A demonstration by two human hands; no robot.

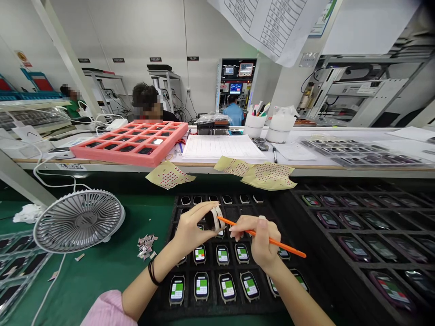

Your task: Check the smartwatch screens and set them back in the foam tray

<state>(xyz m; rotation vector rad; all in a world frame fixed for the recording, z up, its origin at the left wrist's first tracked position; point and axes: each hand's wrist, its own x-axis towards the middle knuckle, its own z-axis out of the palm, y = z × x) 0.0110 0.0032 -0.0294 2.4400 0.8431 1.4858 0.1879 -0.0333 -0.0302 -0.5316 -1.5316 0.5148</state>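
Smartwatch (215, 218), white-edged, is standing on its rim between both hands, long axis leaning roughly up and down, dark face turned toward the right. Left hand (192, 225) is nearer, nearly shut around the case and pinching it between thumb and fingers. Right hand (258, 240) is just beside it on the right, curled tight and gripping an orange stylus (272, 240) in a pencil hold. The stylus is running from lower right to upper left, its tip touching the watch.

Black wrist bands (153, 273) are circling the left wrist, above a pink sleeve (108, 309).

Black foam tray (154, 308) is lying beneath the hands, holding rows of smartwatches (201, 286) showing green-and-white screens. Second dark tray (299, 192) is filling the right side, holding more watches. Green work mat (102, 271) is spreading left, carrying a small pile of metal strips (147, 246) and a grey desk fan (79, 221).

Yellow dotted sheets (268, 176) are hanging over the bench edge. Pink foam tray (129, 142) and a paper form (222, 147) are resting on the bench beyond, with white pen cups (254, 124) behind. Seated co-worker (146, 102) is facing across the bench; a person in a blue shirt (233, 113) is standing farther back.
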